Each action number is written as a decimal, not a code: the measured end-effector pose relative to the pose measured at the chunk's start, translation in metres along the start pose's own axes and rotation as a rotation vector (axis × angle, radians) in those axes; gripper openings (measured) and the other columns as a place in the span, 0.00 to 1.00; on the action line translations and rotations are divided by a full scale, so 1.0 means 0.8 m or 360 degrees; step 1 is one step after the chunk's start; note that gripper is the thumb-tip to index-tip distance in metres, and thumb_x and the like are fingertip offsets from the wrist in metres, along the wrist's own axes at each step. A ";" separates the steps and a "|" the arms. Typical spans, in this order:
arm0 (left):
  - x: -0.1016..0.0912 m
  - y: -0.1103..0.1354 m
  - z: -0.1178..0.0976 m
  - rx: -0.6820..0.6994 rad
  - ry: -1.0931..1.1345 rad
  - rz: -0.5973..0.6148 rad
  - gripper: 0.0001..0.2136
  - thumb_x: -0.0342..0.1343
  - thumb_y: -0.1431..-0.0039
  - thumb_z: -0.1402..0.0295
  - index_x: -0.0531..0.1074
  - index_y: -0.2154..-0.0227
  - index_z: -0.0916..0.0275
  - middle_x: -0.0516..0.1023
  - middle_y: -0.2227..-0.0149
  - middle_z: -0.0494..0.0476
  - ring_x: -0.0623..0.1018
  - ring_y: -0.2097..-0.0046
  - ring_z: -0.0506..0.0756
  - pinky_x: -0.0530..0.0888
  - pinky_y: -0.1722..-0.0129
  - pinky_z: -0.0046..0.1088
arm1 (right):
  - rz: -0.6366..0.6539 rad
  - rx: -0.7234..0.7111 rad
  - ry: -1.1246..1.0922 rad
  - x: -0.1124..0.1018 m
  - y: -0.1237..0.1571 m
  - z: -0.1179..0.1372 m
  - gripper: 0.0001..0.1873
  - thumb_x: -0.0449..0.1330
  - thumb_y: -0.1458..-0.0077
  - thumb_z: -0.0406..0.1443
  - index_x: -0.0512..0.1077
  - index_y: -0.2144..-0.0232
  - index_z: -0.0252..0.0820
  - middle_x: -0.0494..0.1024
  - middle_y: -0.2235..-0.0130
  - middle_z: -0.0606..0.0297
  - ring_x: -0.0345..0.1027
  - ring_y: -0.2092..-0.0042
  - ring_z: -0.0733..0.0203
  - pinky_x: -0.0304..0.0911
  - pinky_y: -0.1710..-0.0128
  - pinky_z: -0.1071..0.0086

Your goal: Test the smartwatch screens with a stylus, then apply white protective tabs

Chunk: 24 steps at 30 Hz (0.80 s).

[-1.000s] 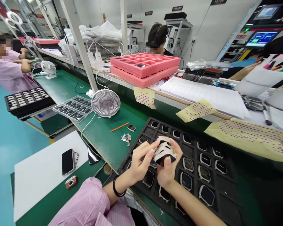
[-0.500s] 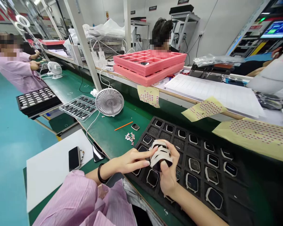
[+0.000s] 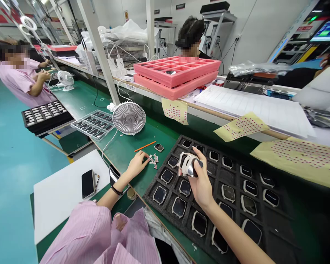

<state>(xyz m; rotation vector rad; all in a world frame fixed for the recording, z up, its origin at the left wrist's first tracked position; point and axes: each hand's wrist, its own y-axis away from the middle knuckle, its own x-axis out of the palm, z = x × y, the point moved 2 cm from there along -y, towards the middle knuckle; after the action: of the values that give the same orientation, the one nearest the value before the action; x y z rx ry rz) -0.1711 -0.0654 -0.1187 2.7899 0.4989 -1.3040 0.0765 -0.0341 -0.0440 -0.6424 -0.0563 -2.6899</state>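
Note:
My right hand (image 3: 200, 183) is closed around a stack of pale watch cases (image 3: 189, 165), held above a black foam tray (image 3: 266, 212) whose pockets hold several watch cases. My left hand (image 3: 138, 163) reaches out over the green bench to a small pile of grey and white tabs (image 3: 154, 160). Its fingertips are pinched together at the edge of the pile. I cannot make out whether a tab is between them.
An orange pencil (image 3: 145, 146) and a loose watch case (image 3: 159, 147) lie past the tabs. A small white fan (image 3: 129, 118) stands behind. Two phones (image 3: 87, 183) lie at left. Pink trays (image 3: 176, 71) and yellow sticker sheets (image 3: 241, 127) sit on the shelf. Other people work nearby.
My left hand left the stack of cases and moved left to the pile of tabs. My right hand lifted the stack slightly and turned it.

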 end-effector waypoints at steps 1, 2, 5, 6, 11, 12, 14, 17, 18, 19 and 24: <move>0.000 0.000 0.002 -0.0007 0.0009 0.0004 0.06 0.56 0.44 0.65 0.74 0.68 0.62 0.74 0.62 0.59 0.75 0.62 0.57 0.73 0.57 0.35 | -0.0009 0.0029 -0.0059 0.002 0.000 0.002 0.25 0.59 0.43 0.49 0.62 0.45 0.54 0.73 0.58 0.65 0.71 0.62 0.57 0.68 0.64 0.59; -0.001 -0.001 0.004 -0.0013 0.0023 0.0010 0.06 0.57 0.44 0.65 0.73 0.69 0.63 0.75 0.64 0.59 0.75 0.64 0.56 0.73 0.58 0.34 | -0.0013 0.0059 -0.0119 0.004 -0.001 0.003 0.25 0.60 0.44 0.48 0.63 0.46 0.53 0.73 0.61 0.66 0.71 0.64 0.57 0.68 0.65 0.59; -0.011 -0.001 0.004 -0.0022 0.0095 0.0052 0.06 0.59 0.46 0.66 0.74 0.71 0.64 0.77 0.70 0.57 0.76 0.68 0.55 0.74 0.64 0.32 | 0.0013 0.0143 -0.0257 0.008 -0.004 0.007 0.22 0.60 0.45 0.47 0.65 0.49 0.51 0.74 0.68 0.69 0.70 0.68 0.57 0.67 0.68 0.60; -0.016 0.000 0.001 -0.0021 0.0125 0.0065 0.06 0.59 0.46 0.66 0.74 0.70 0.65 0.78 0.71 0.57 0.77 0.69 0.55 0.75 0.66 0.32 | 0.0029 0.0180 -0.0296 0.008 -0.005 0.009 0.22 0.60 0.44 0.46 0.66 0.49 0.50 0.74 0.68 0.69 0.70 0.68 0.58 0.67 0.68 0.61; -0.050 0.015 -0.060 0.0260 0.0482 -0.0038 0.11 0.58 0.41 0.62 0.78 0.64 0.65 0.82 0.62 0.61 0.81 0.62 0.55 0.78 0.61 0.30 | 0.0171 0.0582 -0.0531 0.012 -0.007 0.013 0.19 0.58 0.43 0.43 0.68 0.50 0.44 0.77 0.67 0.64 0.71 0.70 0.58 0.63 0.73 0.65; -0.056 0.020 -0.081 0.0452 0.0622 -0.0045 0.10 0.59 0.41 0.62 0.78 0.65 0.65 0.82 0.62 0.61 0.81 0.62 0.55 0.78 0.60 0.30 | 0.0198 0.0673 -0.0563 0.013 -0.007 0.014 0.19 0.58 0.43 0.42 0.69 0.51 0.42 0.78 0.67 0.62 0.71 0.69 0.57 0.62 0.74 0.66; -0.065 0.029 -0.123 0.0873 0.0764 0.0032 0.06 0.60 0.41 0.66 0.79 0.67 0.64 0.82 0.65 0.59 0.81 0.62 0.54 0.78 0.60 0.29 | 0.0237 0.0820 -0.0598 0.016 -0.005 0.014 0.18 0.58 0.43 0.42 0.71 0.53 0.40 0.78 0.68 0.61 0.72 0.70 0.55 0.60 0.76 0.67; -0.070 0.035 -0.166 0.1368 0.0734 0.0139 0.04 0.60 0.41 0.71 0.80 0.68 0.64 0.82 0.65 0.60 0.80 0.61 0.53 0.77 0.59 0.28 | 0.0280 0.0948 -0.0635 0.020 0.000 0.014 0.16 0.58 0.44 0.40 0.72 0.54 0.39 0.78 0.68 0.61 0.72 0.70 0.56 0.61 0.78 0.67; -0.070 0.035 -0.173 0.1463 0.0688 0.0137 0.04 0.60 0.41 0.71 0.80 0.68 0.63 0.81 0.65 0.61 0.80 0.61 0.53 0.76 0.59 0.28 | 0.0298 0.0967 -0.0648 0.021 0.002 0.014 0.16 0.58 0.44 0.39 0.73 0.55 0.39 0.78 0.68 0.61 0.72 0.70 0.56 0.61 0.78 0.67; -0.070 0.034 -0.178 0.1521 0.0635 0.0125 0.05 0.60 0.40 0.70 0.80 0.68 0.63 0.81 0.65 0.61 0.79 0.61 0.53 0.76 0.59 0.28 | 0.0317 0.0979 -0.0660 0.022 0.003 0.015 0.15 0.58 0.44 0.39 0.73 0.56 0.39 0.78 0.69 0.62 0.72 0.70 0.56 0.61 0.78 0.67; -0.069 0.029 -0.182 0.1625 0.0482 0.0092 0.09 0.57 0.38 0.66 0.81 0.69 0.61 0.80 0.67 0.59 0.78 0.62 0.52 0.74 0.59 0.29 | 0.0395 0.0987 -0.0697 0.026 0.007 0.016 0.12 0.57 0.44 0.38 0.75 0.60 0.39 0.78 0.71 0.64 0.72 0.72 0.55 0.61 0.79 0.67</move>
<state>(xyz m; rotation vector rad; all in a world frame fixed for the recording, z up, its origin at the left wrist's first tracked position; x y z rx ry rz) -0.0896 -0.0804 0.0148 3.7806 -0.3999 -1.3872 0.0671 -0.0451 -0.0237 -0.9316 -0.8254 -2.0782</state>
